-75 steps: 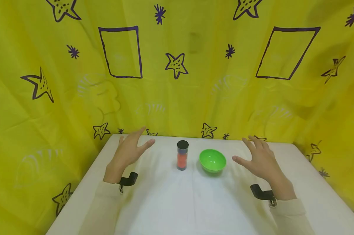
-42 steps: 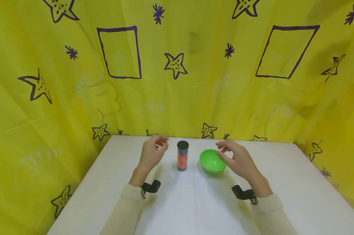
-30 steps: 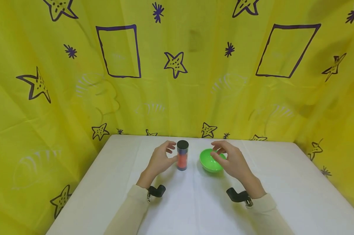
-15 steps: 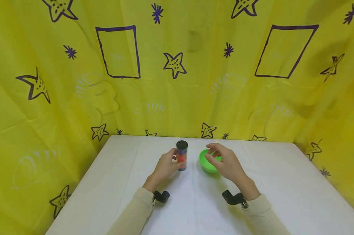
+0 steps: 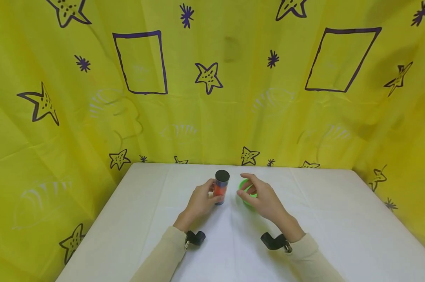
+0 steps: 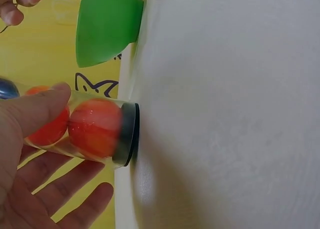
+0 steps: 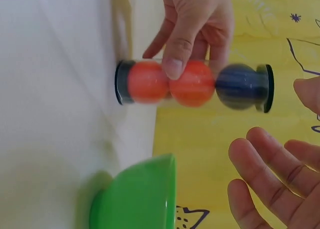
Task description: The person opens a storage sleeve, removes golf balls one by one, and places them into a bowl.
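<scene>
My left hand [image 5: 197,201] grips a clear tube [image 5: 220,190] with black caps, thumb on the near side and fingers behind. Inside the tube are two orange-red balls [image 7: 191,84] and a dark blue ball [image 7: 237,86] at the top. The tube leans slightly right; its bottom cap [image 6: 131,134] is at or just above the tabletop, I cannot tell which. My right hand [image 5: 263,199] hovers over a green bowl [image 7: 137,199], fingers loosely bent and holding nothing. It hides most of the bowl in the head view, while its fingers face the tube's top cap [image 7: 267,88].
A white-covered table [image 5: 156,235] lies under everything. Behind it and at both sides hangs a yellow curtain [image 5: 212,117] printed with purple stars and frames. Each wrist carries a black camera mount, the left mount [image 5: 195,237] and the right mount [image 5: 273,241].
My left hand came in from the left, took hold of the tube and has shifted it slightly right with a small tilt. My right hand moved left from beside the bowl to above it.
</scene>
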Available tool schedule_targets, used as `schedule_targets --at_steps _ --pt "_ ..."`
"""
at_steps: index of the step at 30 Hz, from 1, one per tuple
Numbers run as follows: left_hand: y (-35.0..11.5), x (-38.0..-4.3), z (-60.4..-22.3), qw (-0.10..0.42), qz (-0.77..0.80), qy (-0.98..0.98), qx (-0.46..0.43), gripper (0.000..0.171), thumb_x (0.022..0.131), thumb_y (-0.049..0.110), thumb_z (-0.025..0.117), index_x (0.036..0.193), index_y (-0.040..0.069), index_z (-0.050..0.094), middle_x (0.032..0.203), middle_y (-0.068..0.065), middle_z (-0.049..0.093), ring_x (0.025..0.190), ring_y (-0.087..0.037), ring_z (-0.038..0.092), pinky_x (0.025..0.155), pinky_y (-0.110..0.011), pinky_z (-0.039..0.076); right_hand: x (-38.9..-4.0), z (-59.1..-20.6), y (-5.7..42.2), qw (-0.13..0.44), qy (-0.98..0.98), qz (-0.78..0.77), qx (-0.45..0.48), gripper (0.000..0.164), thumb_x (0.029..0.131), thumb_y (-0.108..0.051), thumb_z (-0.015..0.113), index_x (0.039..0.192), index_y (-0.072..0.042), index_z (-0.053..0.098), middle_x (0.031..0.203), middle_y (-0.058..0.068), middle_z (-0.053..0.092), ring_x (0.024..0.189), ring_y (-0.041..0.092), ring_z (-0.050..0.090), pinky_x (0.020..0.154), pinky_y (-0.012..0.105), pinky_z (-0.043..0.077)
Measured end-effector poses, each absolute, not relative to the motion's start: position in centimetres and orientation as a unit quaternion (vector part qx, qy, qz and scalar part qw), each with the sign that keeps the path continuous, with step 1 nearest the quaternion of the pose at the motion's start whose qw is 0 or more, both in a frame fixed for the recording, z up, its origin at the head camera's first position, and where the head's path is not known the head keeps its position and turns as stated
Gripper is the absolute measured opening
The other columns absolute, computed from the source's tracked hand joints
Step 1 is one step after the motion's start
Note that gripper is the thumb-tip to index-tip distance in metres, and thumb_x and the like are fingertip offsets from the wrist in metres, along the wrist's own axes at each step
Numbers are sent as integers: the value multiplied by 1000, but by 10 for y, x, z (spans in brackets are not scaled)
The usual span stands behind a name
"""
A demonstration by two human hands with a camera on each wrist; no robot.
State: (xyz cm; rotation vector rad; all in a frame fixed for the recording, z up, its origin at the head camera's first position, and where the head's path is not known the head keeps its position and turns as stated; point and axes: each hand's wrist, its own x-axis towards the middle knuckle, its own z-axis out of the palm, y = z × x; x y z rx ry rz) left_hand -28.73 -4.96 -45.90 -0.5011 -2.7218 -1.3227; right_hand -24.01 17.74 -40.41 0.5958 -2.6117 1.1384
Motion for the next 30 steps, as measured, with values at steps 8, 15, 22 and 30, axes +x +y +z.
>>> schedule_targets --at_steps 8,15,22,30 --pt "-45 -285 -454 57 -413 -889 -190 53 89 20 81 138 19 61 125 -6 73 121 -28 66 105 -53 48 -239 -406 169 130 -886 392 212 64 92 -25 77 146 -5 48 97 -2 72 78 11 67 74 25 55" --pt "-40 -279 -455 61 -409 -886 -212 52 90 16 80 138 15 61 126 -5 72 118 -26 66 106 -50 48 -239 -411 169 131 -891 388 197 67 92 -26 78 147 -6 47 95 -2 72 75 12 65 69 23 52" --pt "-40 -273 -453 78 -384 -893 -221 55 89 15 80 140 12 60 128 -8 69 116 -26 67 100 -44 55 -238 -411 166 131 -900 375 178 66 91 -32 78 146 -8 50 92 0 69 74 10 62 67 23 50" --pt "-44 -276 -447 126 -314 -905 -257 52 88 22 81 136 17 61 121 -4 67 105 -23 67 91 -40 55 -238 -411 167 155 -911 347 162 59 91 -36 77 140 -11 56 90 1 68 70 12 61 64 23 48"
